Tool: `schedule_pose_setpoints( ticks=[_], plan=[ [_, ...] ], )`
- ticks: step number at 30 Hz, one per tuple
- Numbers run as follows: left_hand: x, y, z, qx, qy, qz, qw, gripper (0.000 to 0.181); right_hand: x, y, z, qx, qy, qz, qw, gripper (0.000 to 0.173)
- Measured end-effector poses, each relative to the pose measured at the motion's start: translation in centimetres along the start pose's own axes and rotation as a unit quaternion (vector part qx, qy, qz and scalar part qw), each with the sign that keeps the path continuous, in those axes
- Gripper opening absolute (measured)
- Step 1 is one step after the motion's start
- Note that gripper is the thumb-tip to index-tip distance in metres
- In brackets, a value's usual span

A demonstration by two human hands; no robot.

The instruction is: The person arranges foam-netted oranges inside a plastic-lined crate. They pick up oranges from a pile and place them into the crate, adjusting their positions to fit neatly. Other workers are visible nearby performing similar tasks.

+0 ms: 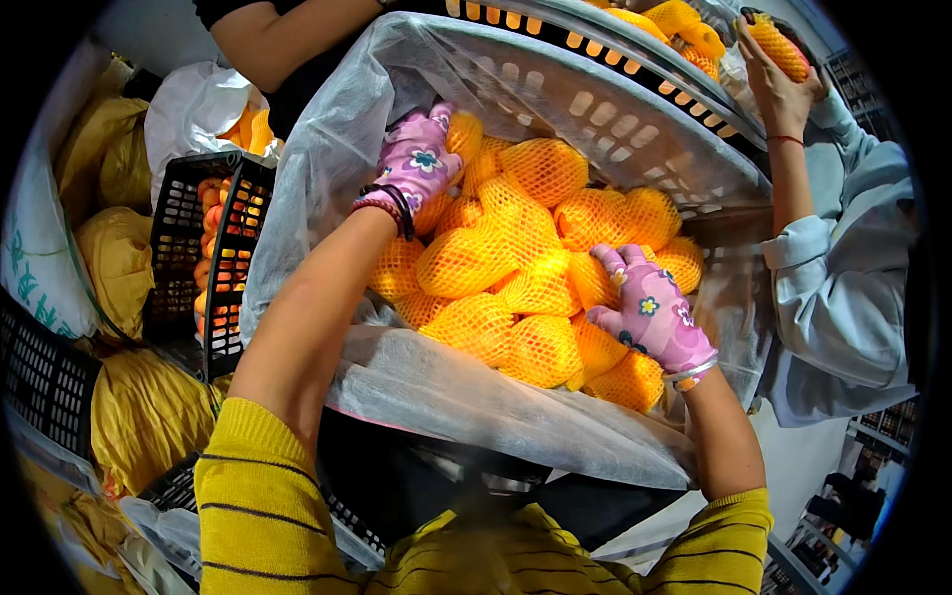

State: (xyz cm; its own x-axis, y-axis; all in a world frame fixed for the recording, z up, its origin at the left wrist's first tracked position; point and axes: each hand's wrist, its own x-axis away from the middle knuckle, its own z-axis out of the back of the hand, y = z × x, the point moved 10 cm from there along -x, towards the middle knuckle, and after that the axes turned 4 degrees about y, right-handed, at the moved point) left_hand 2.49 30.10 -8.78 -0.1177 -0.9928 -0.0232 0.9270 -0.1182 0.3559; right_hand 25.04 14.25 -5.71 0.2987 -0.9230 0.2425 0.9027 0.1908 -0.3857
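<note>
My left hand (420,158), in a purple flowered glove, is at the far left of a lined basket (520,89). Its fingers and thumb are around a fruit in yellow foam netting (466,137). My right hand (651,309), gloved alike, rests on the pile at the right with fingers apart. Near its thumb and fingertips lies another netted fruit (590,281). Several more netted fruits (520,223) fill the middle of the basket, over a white translucent liner (476,379). The undersides of both hands are hidden.
At the left, a black plastic crate (242,260) holds bare peach-like fruits (212,223). Yellow sacks (149,416) lie beside it. A co-worker's hand (781,82) at the upper right holds a netted fruit (777,48). Another person's arm (286,44) reaches in at the top left.
</note>
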Motion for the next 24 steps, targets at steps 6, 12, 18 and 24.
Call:
schedule_pose_setpoints(
  ticks=[6,12,18,24],
  plan=[
    [1.0,5.0,-4.1,-0.099,0.012,-0.102,0.99,0.062,-0.3,-0.5,-0.4,0.051,0.002,0.028,0.998,0.064],
    [-0.9,-1.6,-4.3,0.324,-0.045,0.146,0.934,0.061,-0.2,-0.7,-0.1,0.04,-0.003,0.024,0.999,0.065],
    [0.0,-0.7,-5.7,0.446,-0.17,0.23,0.848,0.083,-0.3,0.0,0.5,-0.039,0.008,-0.029,0.999,0.065],
    [-3.3,-4.0,-8.3,0.257,-0.156,0.145,0.943,0.064,-3.5,-6.3,3.8,-0.209,0.102,0.085,0.969,0.057]
  ],
)
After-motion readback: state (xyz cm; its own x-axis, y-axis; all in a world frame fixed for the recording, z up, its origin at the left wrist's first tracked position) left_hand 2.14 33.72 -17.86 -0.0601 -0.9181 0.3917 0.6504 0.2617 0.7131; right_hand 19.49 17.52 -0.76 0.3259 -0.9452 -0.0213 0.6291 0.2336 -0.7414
